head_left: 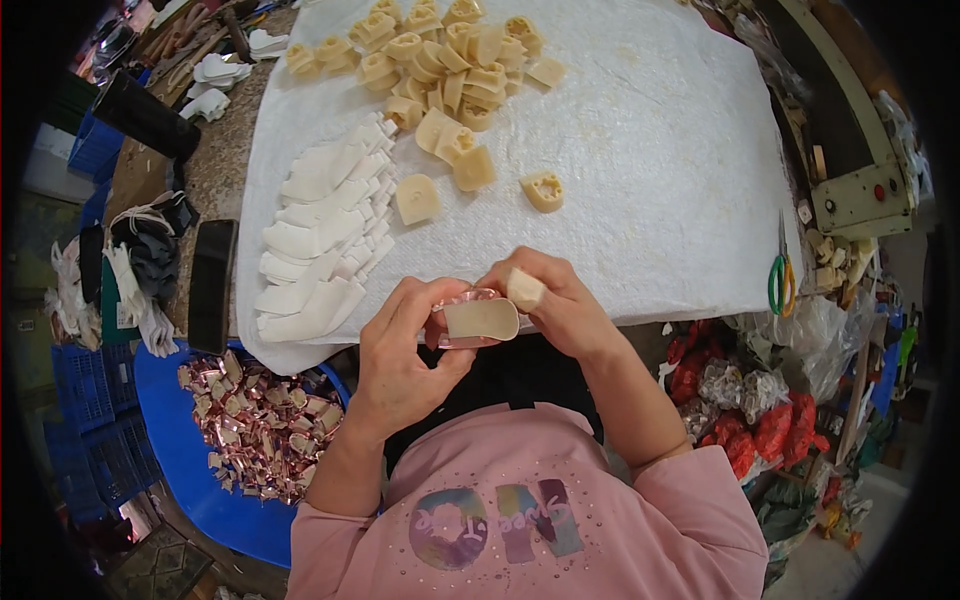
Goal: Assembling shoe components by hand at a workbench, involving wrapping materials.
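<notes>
Near the table's front edge, my left hand (410, 335) grips a block shoe heel (478, 322) between thumb and fingers. Its flat, D-shaped face is pale beige and its sides are wrapped in shiny rose-gold material. My right hand (555, 300) closes on the heel's right side, with a pale wrapping (524, 289) around one finger. Bare cream heels (455, 60) lie heaped at the far side of the table, and a single one (543, 190) sits apart, nearer to me. White curved pieces (320, 220) overlap in rows on the left.
The table has a white cover (650, 180). At its right edge are scissors (780, 280) with green and yellow handles. A black phone (212, 285) lies at the left. Below, a blue tub (170, 440) holds many rose-gold heels (260, 425). Red bundles (770, 430) and plastic bags crowd the lower right.
</notes>
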Tool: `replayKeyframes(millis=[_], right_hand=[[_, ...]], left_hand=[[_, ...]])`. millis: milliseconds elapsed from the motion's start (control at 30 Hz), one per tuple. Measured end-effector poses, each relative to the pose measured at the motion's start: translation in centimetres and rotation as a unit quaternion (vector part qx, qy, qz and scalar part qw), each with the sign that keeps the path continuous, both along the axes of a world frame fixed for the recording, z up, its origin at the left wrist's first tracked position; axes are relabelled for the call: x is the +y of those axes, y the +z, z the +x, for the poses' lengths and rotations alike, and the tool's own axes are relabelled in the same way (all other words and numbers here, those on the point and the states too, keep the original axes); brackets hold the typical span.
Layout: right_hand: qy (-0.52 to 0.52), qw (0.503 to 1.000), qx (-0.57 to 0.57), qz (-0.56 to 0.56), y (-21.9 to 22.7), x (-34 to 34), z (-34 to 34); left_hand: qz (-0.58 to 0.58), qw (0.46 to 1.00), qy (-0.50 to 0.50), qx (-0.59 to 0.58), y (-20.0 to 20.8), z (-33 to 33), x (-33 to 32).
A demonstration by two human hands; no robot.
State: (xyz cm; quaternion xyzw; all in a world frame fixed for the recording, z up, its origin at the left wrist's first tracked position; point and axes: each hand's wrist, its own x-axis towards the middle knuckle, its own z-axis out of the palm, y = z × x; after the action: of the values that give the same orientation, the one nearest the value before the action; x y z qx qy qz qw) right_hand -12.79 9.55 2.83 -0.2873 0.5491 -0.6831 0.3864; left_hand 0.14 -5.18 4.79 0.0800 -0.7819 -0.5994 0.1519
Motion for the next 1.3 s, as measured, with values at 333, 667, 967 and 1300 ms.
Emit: replayKeyframes(millis=[333,667,967,1300], right_hand=[[-0.010,0.973,0.223,0.053,-0.1,-0.3,0.7],[-0.036,0.999,0.008,-0.035,-1.2,-0.4,2.5],[-0.071,0.966,-0.222,-0.113,-1.2,-1.0,4.0],[-0.127,0.988,0.070,0.050,-2.5,-2.1,3.7]], left_hand=[[-0.123,0.992,0.014,0.027,-0.8,-0.9,0.7],[-0.158,0.978,0.095,0.094,-1.4,-1.4,2.8],[-0.209,0.955,0.178,0.110,-2.2,-1.4,3.5],[-0.252,0.938,0.216,0.103,-3.7,-1.6,3.2]])
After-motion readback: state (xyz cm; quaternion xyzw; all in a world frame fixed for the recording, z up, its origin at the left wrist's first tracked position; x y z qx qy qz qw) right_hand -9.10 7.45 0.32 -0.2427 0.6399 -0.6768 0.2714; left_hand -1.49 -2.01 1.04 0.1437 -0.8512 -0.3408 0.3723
